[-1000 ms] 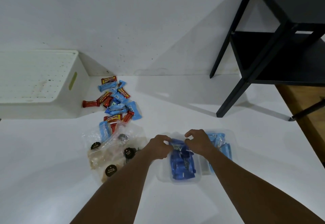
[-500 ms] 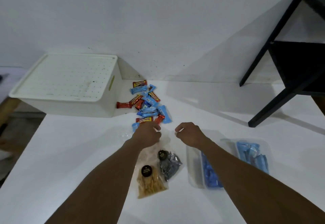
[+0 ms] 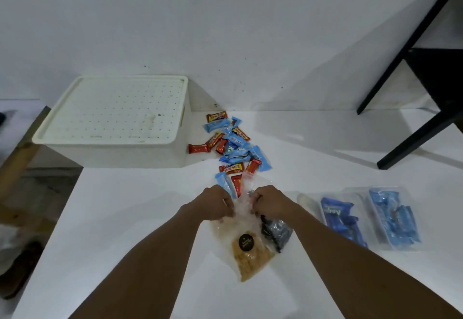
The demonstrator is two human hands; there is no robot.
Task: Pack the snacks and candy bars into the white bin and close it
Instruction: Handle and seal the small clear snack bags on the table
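**Step in hand:** pickup of the clear snack bag [image 3: 241,209]. My left hand [image 3: 215,204] and right hand [image 3: 269,202] are both closed tight, fingers curled into the crumpled top of the bag, one at each side. The bag lies flat on the table [image 3: 125,231]. Inside it I see a tan snack pack [image 3: 249,256] with a round black label and a dark snack pack [image 3: 276,233] beside it.

**Target:** the white bin [image 3: 112,155] stands at the far left, near the wall, well apart from the bag. Its lid [image 3: 117,110] is seated, so I cannot see inside. With all the goods on the table, I judge the task to be near its start.

**Next move, as I judge it:**
- Lift the bag by its top and carry it left and forward to the bin.
- The lid must come off first, which calls for one free hand.
- Thin plastic held at the top is likely to sag and swing, so I lift slowly.

**Surroundings:**
- The loose candy bars [image 3: 233,143] lie in a strip from the bin's right wall to the far edge of the bag, and the nearest overlap the plastic. Dragging the bag could scatter them.
- Two clear trays [image 3: 309,202] of blue packs sit right of my right forearm.
- A black stand [image 3: 426,73] occupies the far right, out of the path.
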